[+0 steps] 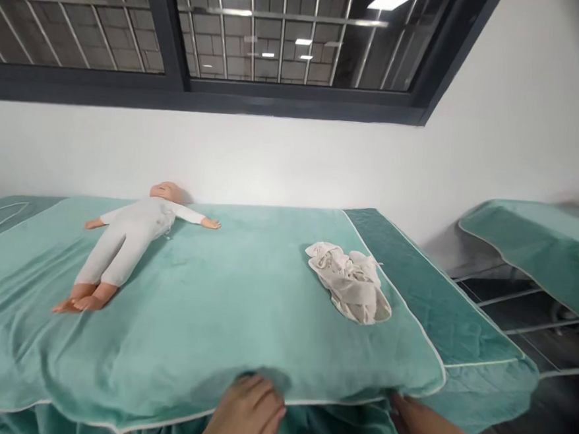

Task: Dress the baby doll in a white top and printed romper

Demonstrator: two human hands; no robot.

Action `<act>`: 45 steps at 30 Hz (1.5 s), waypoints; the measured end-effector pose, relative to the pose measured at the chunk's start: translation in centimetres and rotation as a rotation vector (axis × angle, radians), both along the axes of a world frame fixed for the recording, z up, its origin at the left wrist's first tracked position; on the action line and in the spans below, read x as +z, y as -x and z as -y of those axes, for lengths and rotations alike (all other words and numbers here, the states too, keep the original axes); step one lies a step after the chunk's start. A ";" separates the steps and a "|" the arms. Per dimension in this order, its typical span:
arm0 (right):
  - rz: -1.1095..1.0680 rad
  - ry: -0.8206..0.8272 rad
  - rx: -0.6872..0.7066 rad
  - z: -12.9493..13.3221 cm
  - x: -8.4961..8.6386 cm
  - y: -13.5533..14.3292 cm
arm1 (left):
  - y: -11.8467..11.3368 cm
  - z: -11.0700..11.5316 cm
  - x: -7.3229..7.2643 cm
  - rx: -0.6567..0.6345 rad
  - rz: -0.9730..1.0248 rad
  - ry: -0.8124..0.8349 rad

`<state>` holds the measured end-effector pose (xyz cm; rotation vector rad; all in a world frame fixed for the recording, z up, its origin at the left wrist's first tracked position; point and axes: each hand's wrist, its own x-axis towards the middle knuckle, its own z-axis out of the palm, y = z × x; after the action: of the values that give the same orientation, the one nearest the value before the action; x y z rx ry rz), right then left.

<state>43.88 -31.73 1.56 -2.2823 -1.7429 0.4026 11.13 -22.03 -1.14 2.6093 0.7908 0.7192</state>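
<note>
"Green mattress point(480, 329), biggest. Dark quilted end shows at 3 o'clock from blanket centre. Others?"

"Second bed point(540, 241), farther out at 3. Then pale blanket point(224, 305), on the mattress."

"How far along?"

"Mostly spread, I'd judge. Left: ripples at 8, wavy front hem at 6."

"In the way?"

"Doll point(132, 232) on its back at 10, white suit; it'd pin the cloth. Crumpled off-white bundle point(351, 287) at 3, probably pins it too."

"Hands?"

"Left hand point(246, 415), 5 o'clock: fingers close together, bent at the hem, thumb hidden. Right hand point(428, 431), 4 o'clock: at the hem near the corner, fingertips hidden. Can't tell if either pinches."
</note>
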 end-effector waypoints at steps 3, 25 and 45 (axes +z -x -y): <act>0.117 -0.092 0.011 -7.2 3.4 0.9 | -2.8 -5.5 1.8 0.158 0.136 0.113; -0.897 -0.626 -0.276 -23.0 6.1 5.7 | -11.5 -20.0 2.4 0.055 0.733 0.868; -1.584 -0.572 -0.067 -28.5 2.0 11.9 | -0.8 -17.2 2.4 0.624 1.438 0.797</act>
<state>31.97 -3.23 3.55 -0.9141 -0.7219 1.0804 11.92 -4.79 1.29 0.6989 0.9877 1.6330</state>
